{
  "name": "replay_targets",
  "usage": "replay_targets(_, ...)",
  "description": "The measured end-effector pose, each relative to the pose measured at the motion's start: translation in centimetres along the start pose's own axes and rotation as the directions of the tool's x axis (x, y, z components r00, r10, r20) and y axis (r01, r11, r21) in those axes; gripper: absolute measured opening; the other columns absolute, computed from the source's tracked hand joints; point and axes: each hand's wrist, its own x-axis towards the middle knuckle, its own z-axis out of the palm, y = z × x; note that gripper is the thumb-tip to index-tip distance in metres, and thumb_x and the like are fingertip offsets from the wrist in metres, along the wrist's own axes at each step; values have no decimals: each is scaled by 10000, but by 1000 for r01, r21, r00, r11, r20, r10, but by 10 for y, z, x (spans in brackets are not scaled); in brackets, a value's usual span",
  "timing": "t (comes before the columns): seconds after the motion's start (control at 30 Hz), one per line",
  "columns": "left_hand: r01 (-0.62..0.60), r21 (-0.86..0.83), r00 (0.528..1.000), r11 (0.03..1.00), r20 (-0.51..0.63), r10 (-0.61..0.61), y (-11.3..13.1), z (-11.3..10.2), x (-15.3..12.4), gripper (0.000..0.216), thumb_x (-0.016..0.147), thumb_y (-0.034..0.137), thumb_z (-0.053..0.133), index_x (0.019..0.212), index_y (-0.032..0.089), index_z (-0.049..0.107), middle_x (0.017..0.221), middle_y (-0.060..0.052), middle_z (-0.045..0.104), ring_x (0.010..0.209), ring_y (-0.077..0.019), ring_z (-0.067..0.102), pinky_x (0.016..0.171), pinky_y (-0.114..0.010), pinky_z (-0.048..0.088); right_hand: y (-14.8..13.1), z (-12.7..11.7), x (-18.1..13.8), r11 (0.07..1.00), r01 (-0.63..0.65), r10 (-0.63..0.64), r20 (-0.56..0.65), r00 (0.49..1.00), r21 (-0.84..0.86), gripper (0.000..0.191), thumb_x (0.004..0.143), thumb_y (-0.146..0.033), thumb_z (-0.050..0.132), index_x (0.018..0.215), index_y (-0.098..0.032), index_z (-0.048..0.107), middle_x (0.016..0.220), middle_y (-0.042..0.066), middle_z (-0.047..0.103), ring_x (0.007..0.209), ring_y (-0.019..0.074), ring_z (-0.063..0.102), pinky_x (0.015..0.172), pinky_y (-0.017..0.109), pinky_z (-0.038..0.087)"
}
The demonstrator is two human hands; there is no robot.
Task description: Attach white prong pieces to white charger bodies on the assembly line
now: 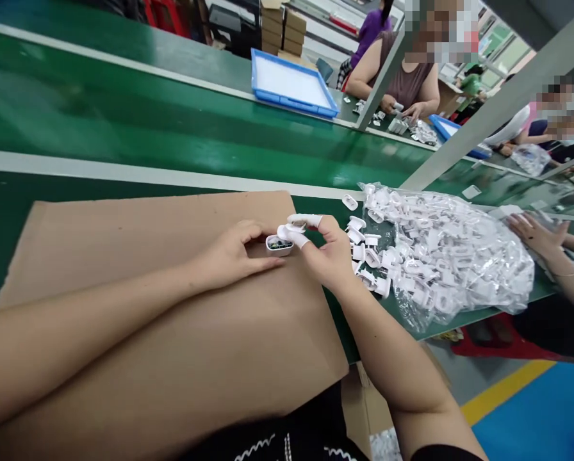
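Note:
A small white oval plastic housing (280, 247) sits on the brown cardboard sheet (181, 320), with dark and green parts visible inside it. My left hand (241, 251) closes around its left side, thumb in front and fingers behind. My right hand (326, 251), with white covers on the thumb and a finger, pinches a white plastic piece (291, 232) just above the housing's right end. Whether that piece touches the housing I cannot tell. Several loose white plastic parts (371, 256) lie right of my right hand.
A clear plastic bag (460, 256) full of white parts lies to the right. Beyond it is a co-worker's hand (537, 235). Behind the cardboard runs a green conveyor belt (172, 134). Across it are a blue tray (294, 83), a slanted metal post (498, 96) and a seated person handling parts.

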Motion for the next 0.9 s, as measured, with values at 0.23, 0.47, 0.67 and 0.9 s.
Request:
replay_targets(0.23,-16,-8,1000,1000,11,16,0,-2,3,399,864,632,667,975,257,743,954,-36,750,969,-254,654,867,-371,509,-5,5,-1,975,184,-168,131,977,-124,232,906,-176,653,1091,-278,750,1029,7,775,1044,214,613,967,398,511)
replay_targets(0.47,55,-31,998,998,-5,-55,-1,0,3,422,802,679,675,933,288,766,976,-42,739,1005,-274,661,896,-381,523,-11,1,4,951,143,-59,292,955,-275,254,909,-172,608,1115,-265,724,966,36,717,1068,256,579,967,425,476)
replay_targets(0.67,75,-43,997,996,-10,-76,1,-1,4,396,788,651,688,916,284,768,940,-37,739,982,-271,660,902,-387,518,-17,0,10,888,120,36,328,944,-444,274,811,-104,612,998,-265,730,921,32,672,1060,273,552,1038,469,399)
replay_targets(0.9,57,-32,998,998,14,-56,3,1,4,420,797,652,697,976,276,753,1007,-43,753,984,-278,670,914,-406,522,-13,5,3,935,48,51,268,962,-350,242,813,-101,646,977,-257,733,957,5,722,1011,227,582,1061,417,401)
